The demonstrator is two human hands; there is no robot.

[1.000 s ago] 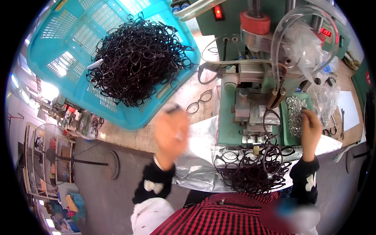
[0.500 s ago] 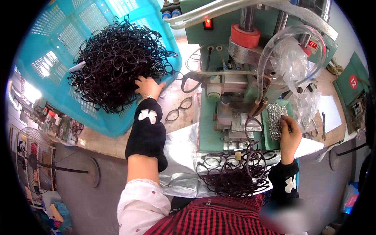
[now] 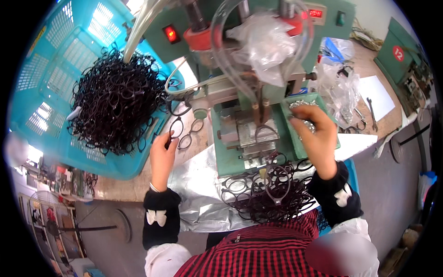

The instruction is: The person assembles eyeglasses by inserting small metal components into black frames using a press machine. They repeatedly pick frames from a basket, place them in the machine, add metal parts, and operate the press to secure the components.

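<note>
- Head view, left of centre: the left hand (image 3: 162, 159) has its grip closed on a black eyeglass frame (image 3: 176, 128), beside the blue basket.
- That frame's visible rim stands above the fingertips, its long axis running nearly up and down, pointing to the upper edge.
- Just right of it, another eyeglass frame (image 3: 190, 135) lies on the counter (image 3: 124, 188), slanting from lower left to upper right.
- Right of centre: the right hand (image 3: 316, 134) curls over the green tray (image 3: 294, 139); whether its grip pinches anything, I cannot tell.
- The green tray holds small silvery metal parts (image 3: 302, 102).
- Upper left: the blue basket (image 3: 106, 166) contains a tangled heap of black frames (image 3: 115, 101).
</note>
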